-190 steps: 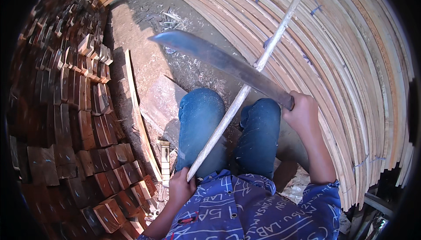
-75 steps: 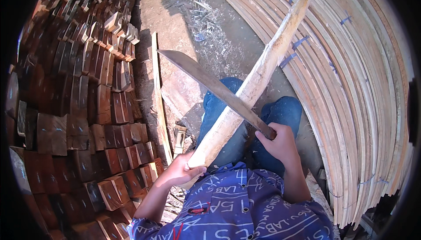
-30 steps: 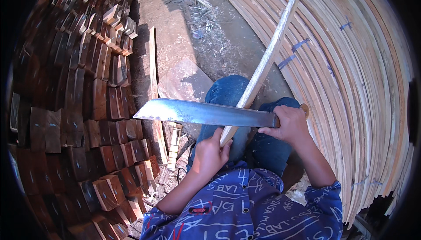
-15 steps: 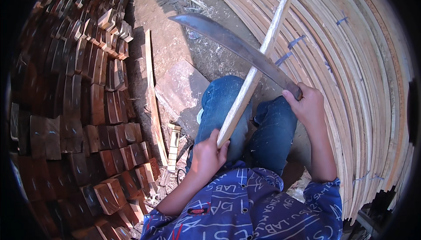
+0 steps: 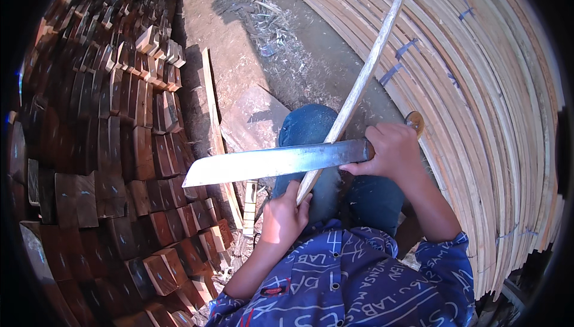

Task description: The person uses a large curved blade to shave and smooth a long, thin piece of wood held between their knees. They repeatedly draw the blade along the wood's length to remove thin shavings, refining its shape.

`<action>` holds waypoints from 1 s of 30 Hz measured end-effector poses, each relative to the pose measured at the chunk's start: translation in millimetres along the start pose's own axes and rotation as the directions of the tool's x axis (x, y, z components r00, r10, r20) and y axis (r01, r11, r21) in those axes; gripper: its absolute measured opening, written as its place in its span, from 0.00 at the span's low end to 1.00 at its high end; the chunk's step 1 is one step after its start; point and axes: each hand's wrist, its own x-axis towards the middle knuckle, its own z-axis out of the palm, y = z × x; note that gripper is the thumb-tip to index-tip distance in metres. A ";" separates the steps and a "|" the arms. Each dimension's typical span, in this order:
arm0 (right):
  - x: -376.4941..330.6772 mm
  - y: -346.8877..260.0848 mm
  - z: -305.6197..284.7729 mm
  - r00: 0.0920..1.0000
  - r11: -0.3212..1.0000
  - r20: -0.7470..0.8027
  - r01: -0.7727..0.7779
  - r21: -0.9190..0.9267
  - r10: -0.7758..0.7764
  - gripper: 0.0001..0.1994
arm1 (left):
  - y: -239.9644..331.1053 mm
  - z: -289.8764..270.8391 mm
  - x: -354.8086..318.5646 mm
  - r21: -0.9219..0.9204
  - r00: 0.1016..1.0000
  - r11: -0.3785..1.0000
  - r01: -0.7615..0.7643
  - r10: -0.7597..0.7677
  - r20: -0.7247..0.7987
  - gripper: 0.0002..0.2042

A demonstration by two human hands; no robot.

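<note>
Closed round the near end of a long pale wooden stick (image 5: 366,76) is my left hand (image 5: 283,216), low in front of my body. The stick slants up and away to the right. My right hand (image 5: 394,150) grips the wooden handle of a machete (image 5: 257,164), whose round handle end shows beyond the fist. Its broad, shiny blade points left and lies across the stick a little above my left hand, with the flat face turned up. Whether the edge touches the stick I cannot tell. Under both are my knees in blue jeans (image 5: 311,125), dusted with shavings.
Stacked wood blocks (image 5: 107,192) rise along the left. Long bundled wooden strips (image 5: 478,88), tied with dark bands, curve along the right. On the ground lie a flat board (image 5: 254,115), a narrow plank (image 5: 214,106), a short notched wood piece (image 5: 250,204) and scattered shavings (image 5: 272,28).
The machete has come down the stick toward my left hand, and its blade has swung from slanting up-left to nearly level, its face catching light. My left hand still grips the stick.
</note>
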 end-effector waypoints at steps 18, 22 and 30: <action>-42.0 38.4 3.0 0.860 0.795 0.071 -0.496 0.348 0.506 0.28 | -27.5 17.3 -25.3 0.060 0.992 0.998 -0.005 0.013 -0.127 0.18; -20.2 -3.9 8.8 0.960 0.901 0.069 -0.279 0.332 0.271 0.31 | -31.6 21.7 -29.3 -0.010 0.989 1.000 -0.004 0.003 -0.146 0.18; -16.1 -23.2 11.4 0.997 0.964 0.034 -0.069 0.257 0.062 0.33 | -40.1 33.5 -32.7 -0.012 0.991 0.998 -0.064 0.062 -0.119 0.22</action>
